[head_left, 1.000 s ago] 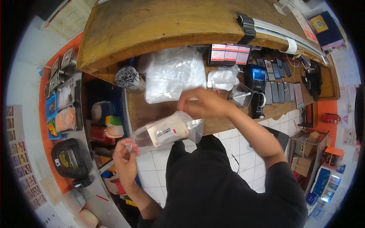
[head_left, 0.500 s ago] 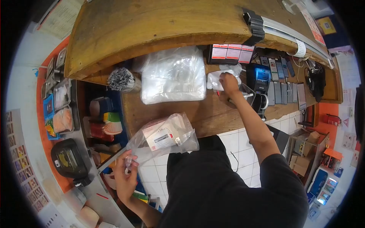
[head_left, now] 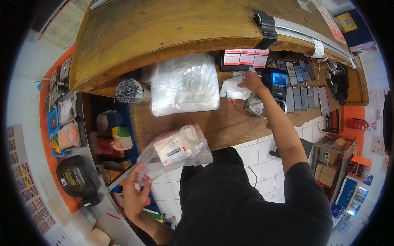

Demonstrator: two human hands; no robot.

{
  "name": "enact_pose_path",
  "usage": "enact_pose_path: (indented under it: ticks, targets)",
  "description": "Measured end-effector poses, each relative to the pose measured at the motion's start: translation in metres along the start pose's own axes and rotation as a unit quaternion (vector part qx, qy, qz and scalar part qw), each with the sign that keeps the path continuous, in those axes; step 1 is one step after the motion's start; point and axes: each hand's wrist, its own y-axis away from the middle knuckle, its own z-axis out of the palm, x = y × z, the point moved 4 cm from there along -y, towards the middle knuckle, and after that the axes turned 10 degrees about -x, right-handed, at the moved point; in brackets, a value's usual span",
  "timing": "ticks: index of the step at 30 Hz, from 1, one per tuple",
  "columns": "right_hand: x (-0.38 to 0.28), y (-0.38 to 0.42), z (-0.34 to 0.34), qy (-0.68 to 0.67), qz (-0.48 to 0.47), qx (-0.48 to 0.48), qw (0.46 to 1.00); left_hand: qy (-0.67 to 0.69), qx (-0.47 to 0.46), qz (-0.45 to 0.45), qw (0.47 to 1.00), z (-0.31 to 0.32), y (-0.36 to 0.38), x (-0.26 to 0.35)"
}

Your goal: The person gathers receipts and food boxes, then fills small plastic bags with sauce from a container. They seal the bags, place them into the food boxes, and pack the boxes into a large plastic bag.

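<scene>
My left hand (head_left: pixel 135 192) grips the gathered neck of a clear plastic bag (head_left: pixel 197 153), which holds a pale package with a printed label (head_left: pixel 175 152). The bag hangs at the front edge of the wooden counter (head_left: pixel 221 128). Farther off, my right hand (head_left: pixel 251 81) has its fingers closed at a small pile of white, partly clear plastic (head_left: pixel 236 88); what is between the fingertips is too small to make out. A large stack of clear plastic bags (head_left: pixel 184 88) lies flat on the counter between a cup of wrapped sticks (head_left: pixel 132 92) and the white pile.
A wooden shelf (head_left: pixel 164 28) overhangs the counter. Right of my right hand are a blue-lit black device (head_left: pixel 276 83), a container (head_left: pixel 256 107) and several phones (head_left: pixel 303 98). A metal surface (head_left: pixel 102 217) with a black lidded case (head_left: pixel 77 176) stands at the left.
My right hand has shifted slightly up in view at the white plastic, uncovering more of the container beside it. My left hand still holds the bag, nearly in the same place. The view has shifted slightly.
</scene>
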Motion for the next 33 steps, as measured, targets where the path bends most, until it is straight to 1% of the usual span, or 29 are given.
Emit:
enact_pose_path:
  ticks: [2, 4, 5, 8, 11, 15, 17, 20, 21, 23, 24, 26, 28, 29, 30, 31, 32, 33]
  targets:
    - [0.005, -0.004, -0.008, 0.005, -0.029, 0.017, 0.999, -0.005, -0.010, -0.012, 1.000, -0.001, 0.004, 0.000]
    - [0.015, -0.002, -0.015, -0.135, -0.024, -0.056, 0.989, -0.018, -0.016, -0.017, 1.000, -0.002, 0.008, 0.003]
    - [0.018, -0.001, -0.016, -0.204, -0.021, -0.093, 0.974, -0.029, -0.018, -0.016, 0.999, -0.003, 0.008, 0.005]
    - [0.017, 0.003, -0.031, -0.033, -0.083, 0.023, 0.996, -0.044, -0.021, -0.011, 0.999, -0.005, 0.008, 0.006]
    - [0.019, 0.011, -0.038, -0.086, -0.034, 0.095, 0.991, -0.043, -0.014, 0.011, 0.999, -0.005, 0.004, 0.003]
    - [0.036, 0.010, -0.037, -0.062, -0.004, 0.106, 0.992, -0.020, 0.010, 0.017, 1.000, -0.004, -0.002, 0.008]
    - [0.041, 0.014, -0.043, -0.042, 0.021, 0.125, 0.991, 0.034, 0.008, 0.024, 0.999, -0.003, -0.004, 0.004]
    - [0.051, 0.025, -0.049, -0.088, -0.022, 0.199, 0.976, 0.090, 0.010, 0.041, 0.995, -0.002, -0.007, -0.005]
    - [0.045, 0.031, -0.054, -0.145, 0.004, 0.185, 0.972, 0.104, 0.011, 0.047, 0.993, -0.002, -0.007, -0.008]
    - [0.036, 0.046, -0.064, -0.257, 0.056, 0.152, 0.953, 0.053, -0.029, 0.067, 0.996, -0.007, -0.009, -0.014]
    - [0.037, 0.050, -0.063, -0.341, 0.028, 0.140, 0.929, 0.029, -0.048, 0.077, 0.995, -0.008, -0.010, -0.015]
    - [0.038, 0.058, -0.059, -0.502, -0.029, 0.106, 0.858, 0.016, -0.038, 0.064, 0.997, -0.008, -0.009, -0.010]
    - [-0.022, 0.080, -0.070, -0.594, -0.042, 0.043, 0.802, -0.005, -0.020, 0.060, 0.998, -0.006, -0.011, -0.004]
    - [-0.068, 0.099, -0.081, -0.574, -0.062, 0.010, 0.817, -0.020, -0.006, 0.060, 0.998, -0.004, -0.013, -0.004]
    - [-0.093, 0.106, -0.079, -0.566, -0.101, -0.018, 0.818, -0.038, 0.009, 0.055, 0.998, -0.004, -0.014, -0.006]
    - [-0.134, 0.117, -0.075, -0.544, -0.182, -0.044, 0.818, -0.024, 0.018, 0.066, 0.997, -0.002, -0.017, -0.009]
    - [-0.186, 0.137, -0.072, -0.513, -0.212, -0.103, 0.825, -0.014, 0.024, 0.080, 0.996, 0.001, -0.023, -0.013]
    - [-0.226, 0.148, -0.055, -0.440, -0.304, -0.157, 0.830, -0.005, 0.026, 0.102, 0.994, 0.002, -0.026, -0.015]
